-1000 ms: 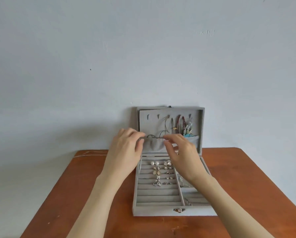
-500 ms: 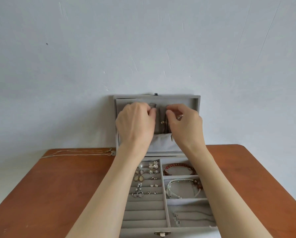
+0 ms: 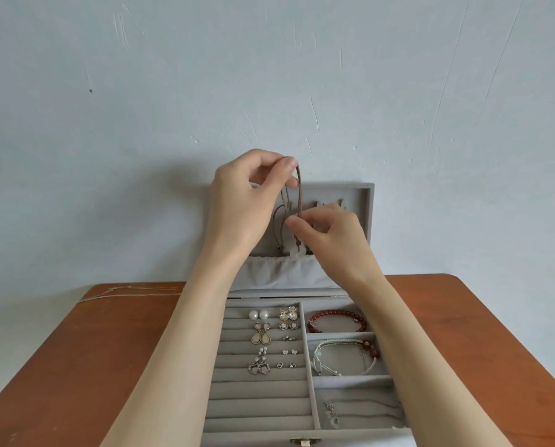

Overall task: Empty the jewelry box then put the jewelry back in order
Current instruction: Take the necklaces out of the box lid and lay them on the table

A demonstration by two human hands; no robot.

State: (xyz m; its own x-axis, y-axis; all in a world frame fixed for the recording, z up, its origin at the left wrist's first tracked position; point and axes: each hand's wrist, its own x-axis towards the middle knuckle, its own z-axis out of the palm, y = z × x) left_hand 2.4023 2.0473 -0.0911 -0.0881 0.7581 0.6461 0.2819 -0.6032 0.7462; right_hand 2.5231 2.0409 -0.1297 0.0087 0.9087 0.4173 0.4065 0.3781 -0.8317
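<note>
Since half a second ago the left hand has risen above the lid, pinching the cord top while the right hand pinches it lower at centre frame; light, limp, best held near its pendant.

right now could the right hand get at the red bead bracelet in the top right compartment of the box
Probably yes. The red bead bracelet lies uncovered just below the right hand, but that hand now pinches the brown cord necklace and would likely need to let go first.
</note>
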